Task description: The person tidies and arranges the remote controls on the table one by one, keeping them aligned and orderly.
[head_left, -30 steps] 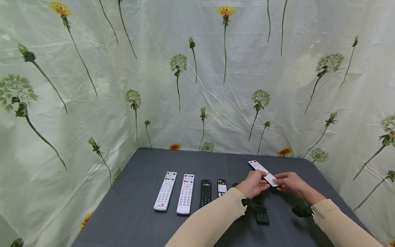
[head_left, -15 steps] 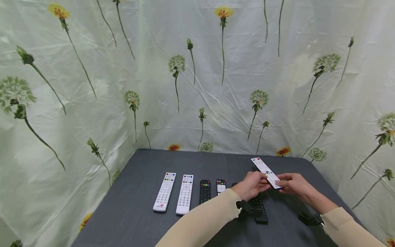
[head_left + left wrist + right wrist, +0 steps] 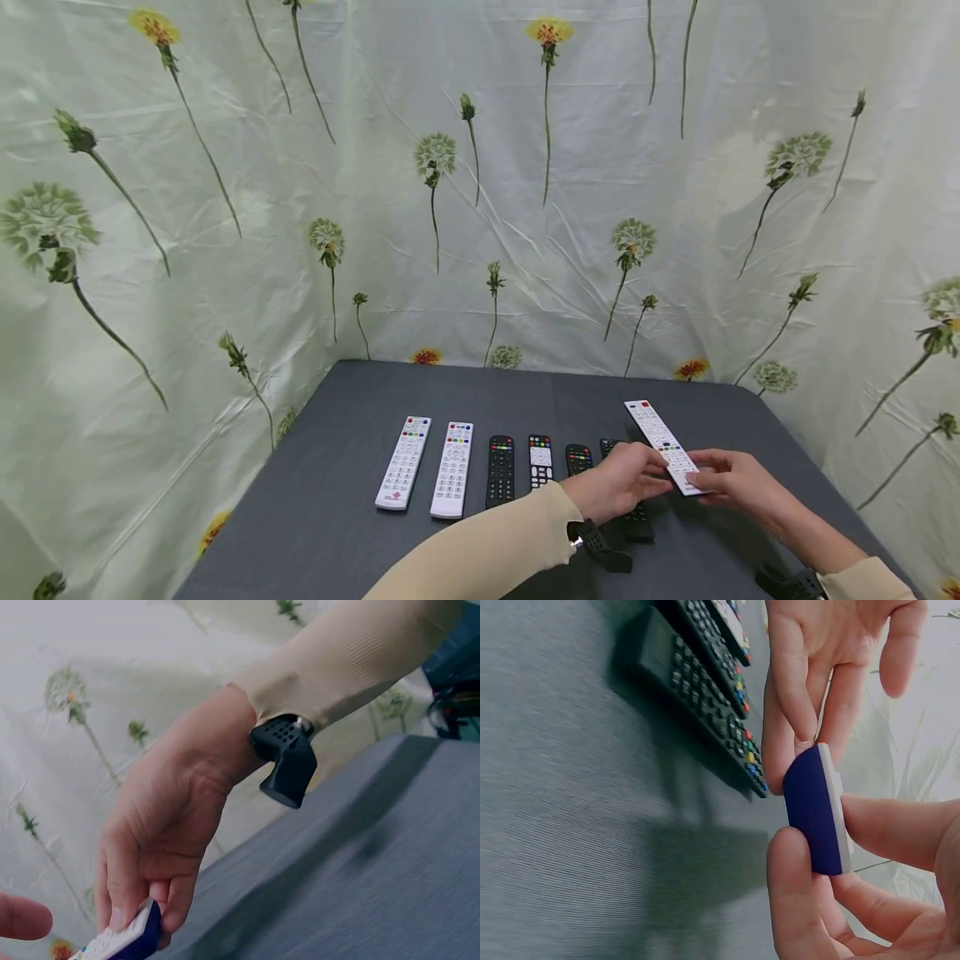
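Note:
A slim white remote control with coloured buttons is held at an angle over the right part of the table. Its underside looks dark blue in the right wrist view, where its near end faces the camera. My right hand pinches that end, thumb on the button face and fingers beneath. Along the remote's left edge, my left hand touches it with extended fingers; its thumb stands apart. Under my left hand lies a black remote, partly hidden by the hand and wrist.
To the left lie two white remotes, a black remote, a black-and-white remote and another black remote, partly covered by my left arm. A flower-printed curtain hangs behind the dark grey table.
Both hands have come nearer with the white remote, which has shifted slightly right and turned a little more lengthwise. More of the black remotes behind the left hand now shows.

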`<state>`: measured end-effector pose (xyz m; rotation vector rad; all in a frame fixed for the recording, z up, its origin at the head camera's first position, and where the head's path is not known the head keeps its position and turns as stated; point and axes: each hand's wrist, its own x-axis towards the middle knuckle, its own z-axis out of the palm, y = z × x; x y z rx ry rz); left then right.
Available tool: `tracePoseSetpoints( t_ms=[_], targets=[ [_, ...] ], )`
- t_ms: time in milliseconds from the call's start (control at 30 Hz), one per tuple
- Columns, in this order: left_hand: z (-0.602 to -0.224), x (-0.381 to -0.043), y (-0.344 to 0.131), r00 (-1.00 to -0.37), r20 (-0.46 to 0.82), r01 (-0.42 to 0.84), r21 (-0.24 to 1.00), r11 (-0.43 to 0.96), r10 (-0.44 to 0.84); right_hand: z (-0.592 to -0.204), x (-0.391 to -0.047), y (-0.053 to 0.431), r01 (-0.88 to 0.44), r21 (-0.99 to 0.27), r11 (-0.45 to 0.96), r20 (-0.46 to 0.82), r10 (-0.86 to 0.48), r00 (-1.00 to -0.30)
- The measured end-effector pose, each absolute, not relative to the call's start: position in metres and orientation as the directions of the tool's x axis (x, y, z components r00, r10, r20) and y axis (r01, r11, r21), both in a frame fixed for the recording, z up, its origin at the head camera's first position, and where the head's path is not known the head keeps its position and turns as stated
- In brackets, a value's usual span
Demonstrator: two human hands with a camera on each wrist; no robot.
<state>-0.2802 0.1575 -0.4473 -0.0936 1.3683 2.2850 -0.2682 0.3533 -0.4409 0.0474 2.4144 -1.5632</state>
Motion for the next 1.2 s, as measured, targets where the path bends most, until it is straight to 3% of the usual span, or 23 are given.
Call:
tracePoseSetpoints(
  t_ms=[433,633,900,1200],
  targets=[
    [-0.456,-0.252,0.156,-0.778,-0.359,-0.568,0.752,-0.335,0.515,-0.461,-0.237,0.358,0.215,-0.903,0.372,-0.294,-0.168,-0.941],
    [-0.463,-0.246,0.158,-0.75,-0.348,-0.582,0.751,-0.312,0.562,-0.471,-0.231,0.353,0.245,-0.878,0.41,-0.307,-0.09,-0.948],
    [-0.472,-0.239,0.162,-0.781,-0.306,-0.527,0.791,-0.312,0.544,-0.484,-0.229,0.345,0.304,-0.827,0.472,-0.315,0.059,-0.947],
    [-0.477,-0.241,0.163,-0.812,-0.295,-0.503,0.792,-0.346,0.503,-0.492,-0.228,0.342,0.298,-0.818,0.493,-0.279,0.113,-0.954]
  ],
)
